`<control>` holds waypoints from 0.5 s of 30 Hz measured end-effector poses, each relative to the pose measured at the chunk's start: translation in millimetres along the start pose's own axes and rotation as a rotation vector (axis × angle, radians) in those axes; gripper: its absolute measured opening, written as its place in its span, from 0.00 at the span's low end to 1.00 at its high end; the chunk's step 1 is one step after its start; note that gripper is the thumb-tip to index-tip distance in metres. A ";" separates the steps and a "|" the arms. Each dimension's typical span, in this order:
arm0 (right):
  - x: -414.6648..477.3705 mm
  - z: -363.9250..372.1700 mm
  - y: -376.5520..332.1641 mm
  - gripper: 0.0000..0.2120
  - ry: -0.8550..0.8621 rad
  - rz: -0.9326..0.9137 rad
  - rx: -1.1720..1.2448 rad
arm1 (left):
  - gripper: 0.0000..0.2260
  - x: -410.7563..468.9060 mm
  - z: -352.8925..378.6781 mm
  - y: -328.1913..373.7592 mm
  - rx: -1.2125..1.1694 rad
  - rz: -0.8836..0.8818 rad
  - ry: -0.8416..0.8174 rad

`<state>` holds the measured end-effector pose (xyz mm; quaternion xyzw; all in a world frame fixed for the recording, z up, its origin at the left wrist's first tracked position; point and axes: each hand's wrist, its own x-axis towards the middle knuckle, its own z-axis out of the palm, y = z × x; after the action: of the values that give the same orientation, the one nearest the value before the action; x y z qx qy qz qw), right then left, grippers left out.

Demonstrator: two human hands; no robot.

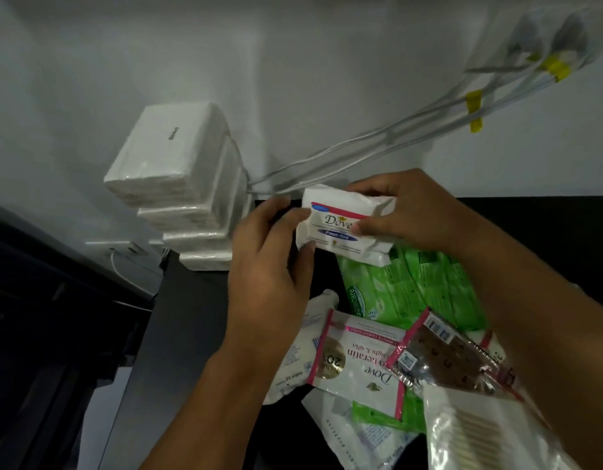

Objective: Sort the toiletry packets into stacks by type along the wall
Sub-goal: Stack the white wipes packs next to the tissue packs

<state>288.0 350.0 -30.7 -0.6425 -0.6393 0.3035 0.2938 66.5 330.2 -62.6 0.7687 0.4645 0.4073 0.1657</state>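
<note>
White wall (293,79) fills the upper frame, with pale cables (361,147) running down it toward the black tabletop (191,317). At centre I grip a white Dove packet (340,225) between both hands: my left hand (269,266) pinches its left end, my right hand (405,212) clasps its right end. It hangs above a loose heap of packets (378,351) at lower centre, green wipes (412,290) among them. Left of centre, a stack of white tissue packs (178,184) stands against the wall.
</note>
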 end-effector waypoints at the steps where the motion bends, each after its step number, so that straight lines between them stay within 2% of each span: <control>1: 0.0 -3.4 0.3 0.25 -0.002 0.012 -0.035 | 0.17 2.2 -0.4 6.1 -0.007 0.010 -0.018; 3: 1.2 -7.5 5.0 0.24 0.025 0.044 -0.090 | 0.13 8.8 -9.7 9.8 -0.003 0.085 0.054; 4: 1.4 -9.1 8.1 0.24 0.055 0.053 -0.127 | 0.12 9.4 -25.0 -19.0 0.005 0.079 0.116; 6: 2.9 -10.5 10.6 0.24 0.062 0.075 -0.192 | 0.14 24.3 -72.2 -86.6 -0.140 -0.104 0.202; 8: -0.8 -14.9 9.3 0.22 -0.005 0.129 -0.182 | 0.18 44.1 -111.4 -135.2 -0.530 -0.393 0.215; 9: -2.3 -14.1 5.3 0.21 -0.073 0.140 -0.169 | 0.20 46.2 -117.9 -142.7 -0.611 -0.508 0.211; 12: -3.5 -9.2 -8.4 0.20 -0.199 0.137 -0.146 | 0.34 45.6 -92.2 -126.7 -0.654 -0.490 -0.015; 15: 4.9 5.9 -16.7 0.20 -0.185 0.115 -0.130 | 0.40 33.2 -68.9 -119.6 -0.661 -0.425 -0.041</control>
<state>272.7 355.0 -21.8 -0.6651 -0.6441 0.3357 0.1733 -48.6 411.3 -80.3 0.5687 0.4536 0.4761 0.4941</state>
